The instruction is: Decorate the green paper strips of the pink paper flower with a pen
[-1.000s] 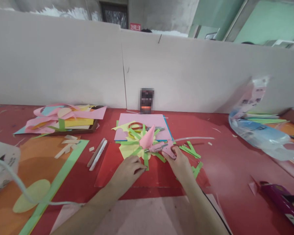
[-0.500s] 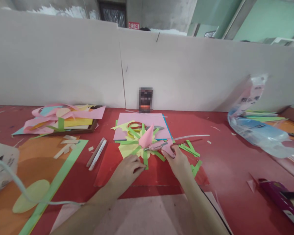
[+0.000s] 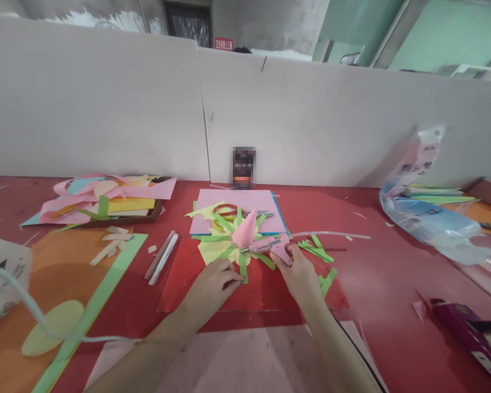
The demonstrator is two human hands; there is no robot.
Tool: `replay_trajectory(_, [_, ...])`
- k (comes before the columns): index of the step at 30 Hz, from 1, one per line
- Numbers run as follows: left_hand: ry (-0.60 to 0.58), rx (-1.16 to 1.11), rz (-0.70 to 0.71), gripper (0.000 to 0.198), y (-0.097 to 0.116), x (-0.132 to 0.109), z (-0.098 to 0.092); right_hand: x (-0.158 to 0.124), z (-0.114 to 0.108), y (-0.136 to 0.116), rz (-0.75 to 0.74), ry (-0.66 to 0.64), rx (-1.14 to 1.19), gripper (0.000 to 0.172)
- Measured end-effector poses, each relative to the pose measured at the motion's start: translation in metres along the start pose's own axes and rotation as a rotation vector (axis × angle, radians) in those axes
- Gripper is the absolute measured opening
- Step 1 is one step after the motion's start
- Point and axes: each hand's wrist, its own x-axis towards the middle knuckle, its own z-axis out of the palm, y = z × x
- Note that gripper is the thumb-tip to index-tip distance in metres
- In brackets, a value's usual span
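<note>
My right hand (image 3: pixel 297 275) is closed around a pink glue gun (image 3: pixel 272 249) whose nozzle points left at the base of a pink paper cone (image 3: pixel 245 229). A clear glue stick (image 3: pixel 331 235) juts out behind the gun. My left hand (image 3: pixel 213 284) has its fingers curled, pinching a green paper strip (image 3: pixel 243 267) under the cone. The cone sits on a yellow paper flower (image 3: pixel 215 250) with green strips fanned around it, all on a red sheet (image 3: pixel 180 289).
Scissors (image 3: pixel 229 210) lie on a pink sheet (image 3: pixel 265 204) behind the flower. Two glue sticks (image 3: pixel 162 257) and an orange sheet (image 3: pixel 65 273) with a green strip lie left, a paper pile (image 3: pixel 106 196) far left, a plastic bag (image 3: pixel 429 218) right, a purple tool (image 3: pixel 466 330) near right.
The glue gun's rear stick has swung slightly rightward and lower; both hands have barely shifted. The view has moved a little.
</note>
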Motion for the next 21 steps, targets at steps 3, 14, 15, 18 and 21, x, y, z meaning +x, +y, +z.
replay_trajectory(3, [-0.001,0.006,0.006,0.019,0.0,0.001,0.0,-0.001,0.0,0.001,-0.004,0.007,-0.004,0.028])
replay_trajectory(14, [0.188,0.127,-0.144,0.012,-0.005,-0.001,-0.009,-0.005,-0.007,0.0,0.067,-0.014,0.019,0.027])
replay_trajectory(15, [0.222,0.147,-0.184,0.011,-0.009,-0.001,-0.01,-0.005,-0.008,0.0,0.069,-0.02,0.015,0.027])
replay_trajectory(18, [0.257,0.178,-0.258,0.012,-0.018,0.002,-0.012,-0.006,-0.008,0.001,0.061,-0.016,0.013,0.028])
replay_trajectory(21, [0.251,0.184,-0.287,0.016,-0.021,0.003,-0.012,-0.006,-0.008,0.001,0.066,-0.031,0.019,0.029])
